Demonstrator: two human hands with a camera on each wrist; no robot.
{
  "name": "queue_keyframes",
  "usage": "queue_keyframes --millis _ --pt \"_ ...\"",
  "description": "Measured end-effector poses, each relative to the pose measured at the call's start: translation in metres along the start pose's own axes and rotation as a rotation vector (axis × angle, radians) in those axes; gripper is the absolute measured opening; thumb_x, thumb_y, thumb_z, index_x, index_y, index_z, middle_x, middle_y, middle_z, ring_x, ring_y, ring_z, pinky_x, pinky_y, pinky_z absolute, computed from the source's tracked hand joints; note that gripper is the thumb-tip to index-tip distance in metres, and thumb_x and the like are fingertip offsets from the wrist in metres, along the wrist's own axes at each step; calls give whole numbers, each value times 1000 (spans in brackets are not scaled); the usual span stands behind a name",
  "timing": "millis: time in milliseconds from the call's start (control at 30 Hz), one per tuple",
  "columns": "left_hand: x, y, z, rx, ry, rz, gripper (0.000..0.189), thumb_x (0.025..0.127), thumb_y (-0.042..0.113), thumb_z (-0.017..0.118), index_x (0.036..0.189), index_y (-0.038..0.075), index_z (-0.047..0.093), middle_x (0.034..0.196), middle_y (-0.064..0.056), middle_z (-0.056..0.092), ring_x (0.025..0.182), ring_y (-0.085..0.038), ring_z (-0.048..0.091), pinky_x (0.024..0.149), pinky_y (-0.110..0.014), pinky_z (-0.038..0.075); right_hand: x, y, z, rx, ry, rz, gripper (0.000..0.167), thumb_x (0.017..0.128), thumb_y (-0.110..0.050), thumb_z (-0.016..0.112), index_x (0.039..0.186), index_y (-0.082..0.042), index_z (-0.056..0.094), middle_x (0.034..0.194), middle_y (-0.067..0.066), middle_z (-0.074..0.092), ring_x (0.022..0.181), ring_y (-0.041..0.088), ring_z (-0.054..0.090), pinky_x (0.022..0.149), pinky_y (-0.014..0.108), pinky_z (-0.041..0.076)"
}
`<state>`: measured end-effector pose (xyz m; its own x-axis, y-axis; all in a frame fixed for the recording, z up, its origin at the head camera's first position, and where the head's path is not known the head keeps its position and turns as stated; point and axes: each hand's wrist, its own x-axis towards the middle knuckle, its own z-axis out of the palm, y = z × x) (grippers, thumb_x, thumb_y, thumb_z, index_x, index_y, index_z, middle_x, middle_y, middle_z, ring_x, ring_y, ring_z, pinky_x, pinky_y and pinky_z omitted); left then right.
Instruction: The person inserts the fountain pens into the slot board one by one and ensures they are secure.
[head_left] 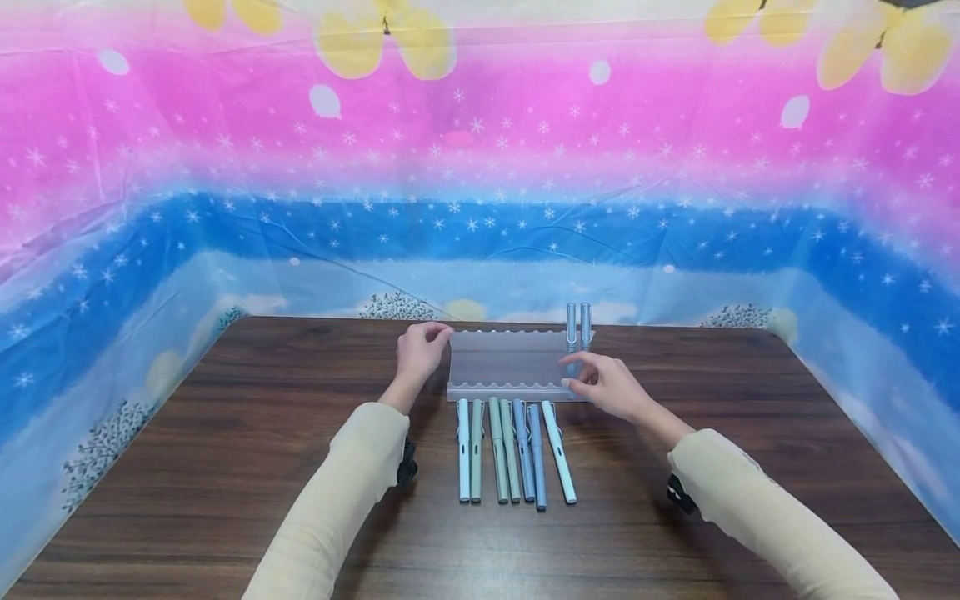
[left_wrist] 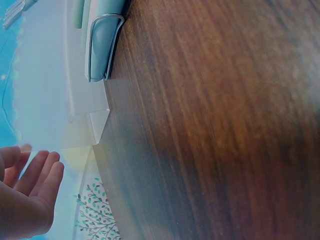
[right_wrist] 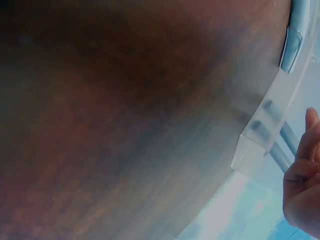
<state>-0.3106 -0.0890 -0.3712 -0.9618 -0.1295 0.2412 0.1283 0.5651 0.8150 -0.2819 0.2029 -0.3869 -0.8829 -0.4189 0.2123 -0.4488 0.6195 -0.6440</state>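
Observation:
A clear pen rack [head_left: 510, 358] with scalloped edges lies on the table. My left hand [head_left: 422, 354] pinches its far left corner with thumb and fingertips; in the left wrist view, that hand [left_wrist: 32, 190] is beside the rack's end. Two pens [head_left: 586, 323] with shiny pale-blue caps lie in the slots at the right end. My right hand [head_left: 603, 383] is over the left one of these, thumb and index finger apart, the pen showing between them. In the right wrist view the hand [right_wrist: 302, 180] is partly cut off, so contact is hard to tell.
In front of the rack several capped pens lie in a row: a light-blue pen [head_left: 464, 450], green pens [head_left: 498, 450], blue pens [head_left: 537, 458] and another light-blue pen [head_left: 559, 454] slanting at the right. A patterned cloth [head_left: 480, 233] stands behind the brown wooden table [head_left: 262, 433].

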Motion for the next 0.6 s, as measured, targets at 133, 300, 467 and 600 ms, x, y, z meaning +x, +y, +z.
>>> queue_keyframes --millis 133,300,467,600 --pt "0 0 0 5 1 -1 22 89 20 53 98 4 66 101 -10 63 96 -25 53 83 -39 39 -5 -2 2 5 -57 22 32 85 -16 58 115 -5 55 72 5 61 55 22 55 46 30 46" --pt "0 0 0 3 2 1 22 89 19 54 99 4 66 101 -11 63 97 -25 53 83 -39 39 -8 -1 6 -17 -113 53 31 85 -18 59 113 -6 56 72 2 60 54 18 55 46 29 46" --pt "1 -1 1 -1 7 2 21 88 18 54 98 4 66 100 -11 63 96 -26 53 83 -39 39 -8 -4 9 -4 -145 83 31 84 -19 60 112 -6 56 73 2 60 51 17 55 46 30 46" --pt "0 0 0 -6 6 -1 21 88 18 54 98 4 66 100 -11 63 95 -26 54 83 -39 39 -9 -8 11 7 -149 86 31 84 -17 60 112 -5 56 72 2 59 51 18 54 46 31 46"
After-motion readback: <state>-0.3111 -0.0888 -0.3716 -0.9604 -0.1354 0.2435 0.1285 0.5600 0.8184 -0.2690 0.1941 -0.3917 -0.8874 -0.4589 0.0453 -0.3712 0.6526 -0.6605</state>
